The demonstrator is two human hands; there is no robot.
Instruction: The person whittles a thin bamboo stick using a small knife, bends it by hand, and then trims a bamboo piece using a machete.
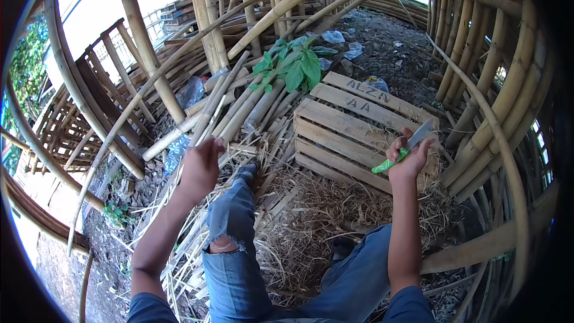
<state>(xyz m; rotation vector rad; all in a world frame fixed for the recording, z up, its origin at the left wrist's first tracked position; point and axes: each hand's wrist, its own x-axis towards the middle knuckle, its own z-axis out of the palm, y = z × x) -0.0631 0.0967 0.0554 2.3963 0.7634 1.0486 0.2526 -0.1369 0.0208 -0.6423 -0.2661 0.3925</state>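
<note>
Look at these poles (145,42): they fence the left, top and right of the frame, leaning and crossing, with one long curved pole hemming in the right hand's side. Past them at upper centre right there's a patch of bare dark ground (388,48). Down at centre, straw (317,218) spreads between the crate (341,121) and the jeans (236,275), while pale strips (182,275) litter the lower left. The widest open room is the air over the straw, between the two raised hands.

Left hand (202,166) now, just left of centre: up in the air over the strips, fingers curled in, well apart from the crate; I can't tell whether it pinches anything. Right hand (411,162), right of centre: palm turned up, fingers bent loosely around the knife (402,154), green handle towards the left, blade up and right. It overlaps the crate's right end; whether they touch, I can't tell.

And the crate itself, wooden slats, dark letters on the upper boards, narrow gaps between; what's inside I can't make out.
</note>
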